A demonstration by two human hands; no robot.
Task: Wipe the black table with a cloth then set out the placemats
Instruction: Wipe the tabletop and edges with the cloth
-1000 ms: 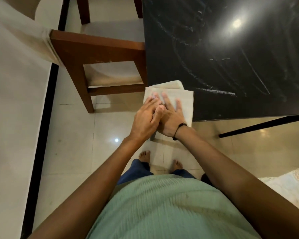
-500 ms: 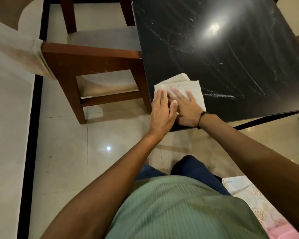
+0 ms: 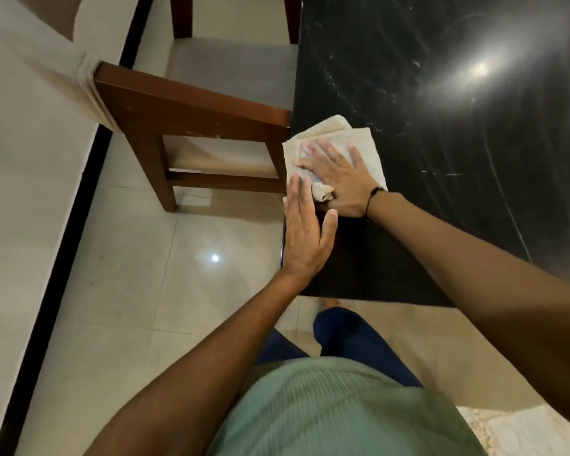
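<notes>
Right hand (image 3: 339, 179): you are pressing spread, straight fingers flat on the cream cloth (image 3: 362, 143) | Left hand (image 3: 305, 238): you are laying flat, extended fingers along the black table (image 3: 441, 159) edge, fingertips touching the cloth.

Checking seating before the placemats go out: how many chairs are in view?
1. The wooden chair stands at the black table's left edge, beside the cloth. Others may be out of frame.

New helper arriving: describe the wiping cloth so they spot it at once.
Find the black table, then its left edge beside the wooden chair. The cloth lies there under the right hand: beige, folded, the only pale thing on the dark top.
</notes>
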